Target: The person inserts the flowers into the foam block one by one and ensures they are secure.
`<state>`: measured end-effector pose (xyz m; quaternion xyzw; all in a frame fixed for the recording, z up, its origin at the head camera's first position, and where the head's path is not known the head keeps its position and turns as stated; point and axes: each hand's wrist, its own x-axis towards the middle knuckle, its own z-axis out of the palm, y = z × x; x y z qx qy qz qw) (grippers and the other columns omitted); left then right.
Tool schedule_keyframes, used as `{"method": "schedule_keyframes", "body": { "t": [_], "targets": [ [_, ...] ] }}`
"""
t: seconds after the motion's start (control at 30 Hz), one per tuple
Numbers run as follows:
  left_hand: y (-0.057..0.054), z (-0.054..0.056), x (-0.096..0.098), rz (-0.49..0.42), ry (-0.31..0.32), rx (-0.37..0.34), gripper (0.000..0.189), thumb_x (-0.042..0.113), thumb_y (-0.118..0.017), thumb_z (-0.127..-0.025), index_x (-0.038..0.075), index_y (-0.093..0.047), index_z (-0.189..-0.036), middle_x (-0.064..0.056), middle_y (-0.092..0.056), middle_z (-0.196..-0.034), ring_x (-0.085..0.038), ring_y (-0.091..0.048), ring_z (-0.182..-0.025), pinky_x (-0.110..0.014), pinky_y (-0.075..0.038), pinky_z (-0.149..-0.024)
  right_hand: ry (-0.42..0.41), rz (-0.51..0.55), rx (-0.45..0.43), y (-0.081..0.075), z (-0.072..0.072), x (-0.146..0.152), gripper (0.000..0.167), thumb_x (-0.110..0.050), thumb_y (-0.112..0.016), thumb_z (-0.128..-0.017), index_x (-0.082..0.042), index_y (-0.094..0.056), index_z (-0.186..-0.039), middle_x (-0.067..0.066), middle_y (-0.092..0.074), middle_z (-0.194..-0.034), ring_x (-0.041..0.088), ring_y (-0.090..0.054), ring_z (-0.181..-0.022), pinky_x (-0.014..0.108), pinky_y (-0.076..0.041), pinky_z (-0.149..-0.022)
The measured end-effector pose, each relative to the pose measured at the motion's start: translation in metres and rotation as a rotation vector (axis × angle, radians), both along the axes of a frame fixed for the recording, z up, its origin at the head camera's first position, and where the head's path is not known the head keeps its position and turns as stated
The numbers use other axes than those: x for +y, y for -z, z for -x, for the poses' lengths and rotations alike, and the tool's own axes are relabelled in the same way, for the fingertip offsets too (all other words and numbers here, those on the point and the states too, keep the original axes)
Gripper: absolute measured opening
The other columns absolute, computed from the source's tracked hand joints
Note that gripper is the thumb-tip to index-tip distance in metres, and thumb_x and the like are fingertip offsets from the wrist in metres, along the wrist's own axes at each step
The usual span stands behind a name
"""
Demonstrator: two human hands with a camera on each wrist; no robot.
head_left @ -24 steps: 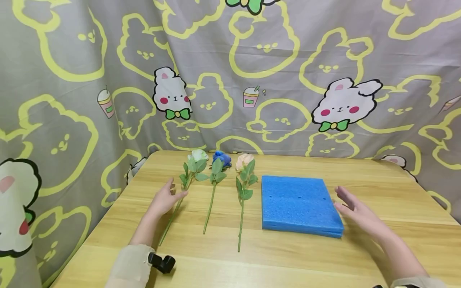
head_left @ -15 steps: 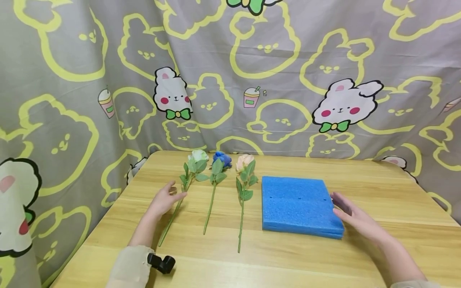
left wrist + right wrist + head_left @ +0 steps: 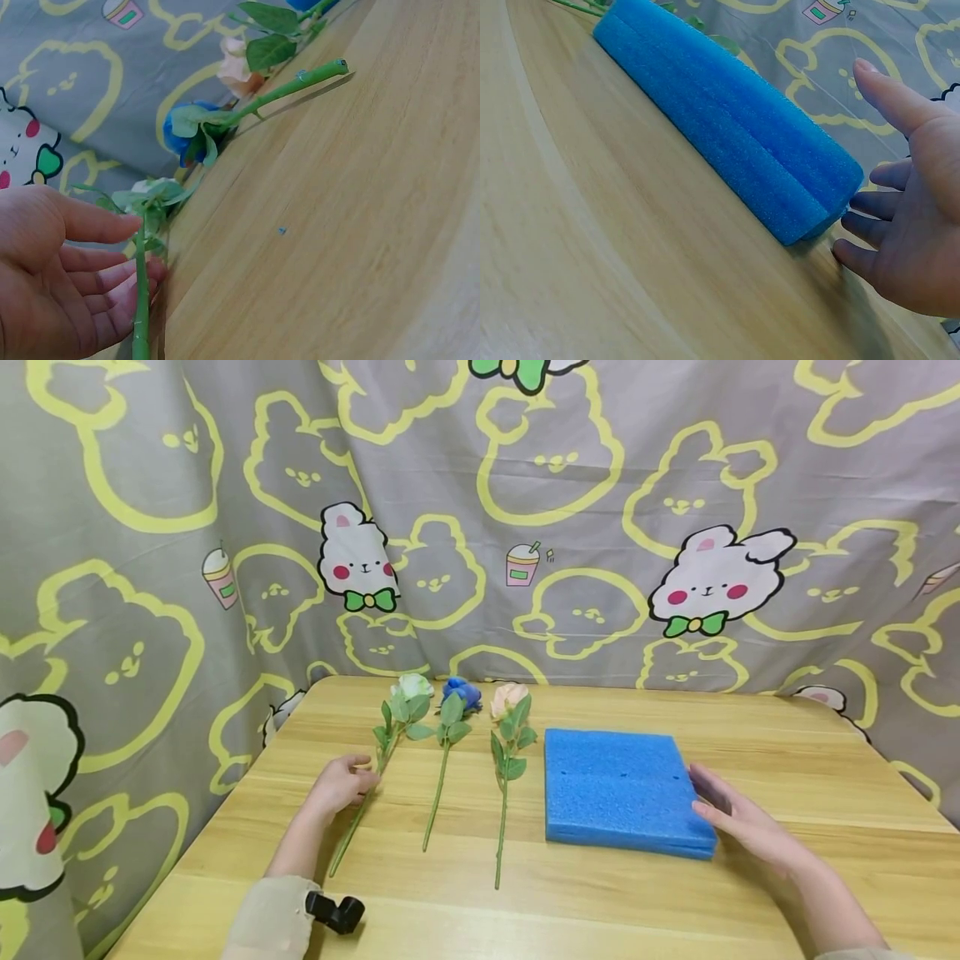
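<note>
Three artificial roses lie in a row on the table: a white-green rose (image 3: 411, 688), a blue rose (image 3: 461, 693) and a peach rose (image 3: 511, 700). My left hand (image 3: 341, 785) is at the white-green rose's stem (image 3: 141, 300), thumb and fingers loosely bent about it; a gap shows between thumb and fingers in the left wrist view. To the right lies a blue foam block (image 3: 622, 789), flat and square, with a few small holes in its top. Beside its right edge is my right hand (image 3: 742, 818), thumb raised and fingers extended, fingertips at the block's corner.
The wooden table (image 3: 420, 910) reaches back to a patterned grey curtain (image 3: 465, 477). A tiny blue crumb (image 3: 282, 230) lies on the wood in the left wrist view. A black mount (image 3: 335, 912) sits on the left sleeve.
My right hand has come in against the foam block's right edge. The left thumb and fingers have drawn closer together about the stem. Roses and block stay put.
</note>
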<state>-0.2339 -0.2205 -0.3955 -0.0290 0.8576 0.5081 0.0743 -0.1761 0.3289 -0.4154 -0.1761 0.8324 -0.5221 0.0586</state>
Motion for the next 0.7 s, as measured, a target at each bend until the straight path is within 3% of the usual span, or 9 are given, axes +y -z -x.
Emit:
{"method": "schedule_keyframes", "body": {
  "t": [0.23, 0.7],
  "targets": [
    [0.0007, -0.0021, -0.0007, 0.047, -0.025, -0.018, 0.039, 0.005, -0.059, -0.085, -0.013, -0.052, -0.119, -0.026, -0.058, -0.109, -0.027, -0.06, -0.087, -0.037, -0.054, -0.07, -0.009, 0.006, 0.005, -0.0001, -0.0006, 0.001, 0.061, -0.01, -0.042, -0.099, 0.01, -0.006, -0.143, 0.036, -0.008, -0.145, -0.024, -0.024, -0.113, 0.0, -0.024, -0.088],
    [0.0021, -0.0042, -0.004, 0.007, 0.033, -0.053, 0.031, -0.004, -0.061, -0.08, -0.018, -0.055, -0.107, -0.014, -0.064, -0.084, -0.018, -0.062, -0.072, -0.032, -0.055, -0.062, -0.018, 0.021, -0.023, -0.0017, -0.0023, 0.0008, 0.061, -0.011, -0.042, -0.099, 0.01, -0.006, -0.144, 0.035, -0.006, -0.146, -0.024, -0.025, -0.112, 0.001, -0.025, -0.087]
  ]
}}
